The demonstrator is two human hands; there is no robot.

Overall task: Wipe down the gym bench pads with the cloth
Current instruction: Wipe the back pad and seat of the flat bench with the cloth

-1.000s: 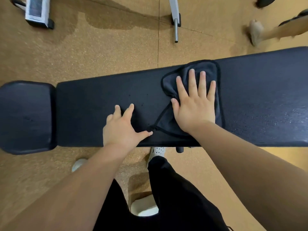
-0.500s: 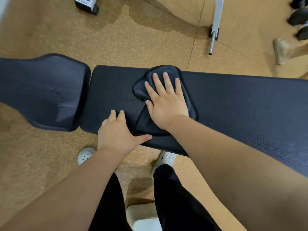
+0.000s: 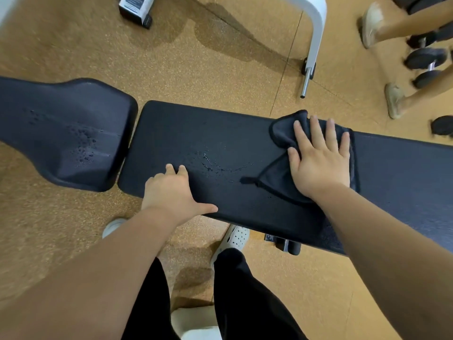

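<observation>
Since the frame half a second earlier, we see the cloth (image 3: 279,173) and the right hand (image 3: 318,160) displaced from beside the pad gap to the right of centre, along the long pad (image 3: 220,141). The left hand (image 3: 171,192) keeps its station at the pad's near edge, and a patch of droplets (image 3: 213,163) now lies exposed between the two hands.

The right hand is flat and fully spread, palm down on the cloth, pressing it against the pad; no finger curls around the fabric. The left hand is likewise unclenched, fingers resting on the pad top, thumb extended along the near edge, holding nothing.

The cloth lies under the right palm, crumpled, with one corner trailing toward the centre of the frame and one fold projecting past the pad's far edge.

At left of frame, the seat pad (image 3: 73,133) sits just beside the long pad, separated by a narrow gap, and carries droplets on its surface. In the upper right we note dumbbells (image 3: 426,60) on the floor (image 3: 196,69) and another person's feet (image 3: 394,101).
</observation>
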